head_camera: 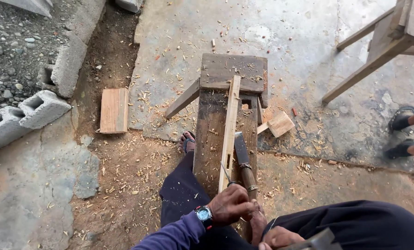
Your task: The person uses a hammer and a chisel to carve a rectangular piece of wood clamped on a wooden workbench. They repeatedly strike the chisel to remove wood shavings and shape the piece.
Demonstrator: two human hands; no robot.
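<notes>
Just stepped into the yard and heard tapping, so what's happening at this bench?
A person sits astride a dark wooden bench with a pale wooden strip lying along it. The left hand, with a wristwatch, grips a thin metal tool at the strip's near end. The right hand holds a hammer-like tool, low at the frame edge. A large chisel rests beside the strip. Wood chips litter the ground.

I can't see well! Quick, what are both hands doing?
Left hand: closed around a thin metal tool set against the pale wooden strip.
Right hand: closed, gripping a grey hammer-like tool, mostly cut off.
</notes>
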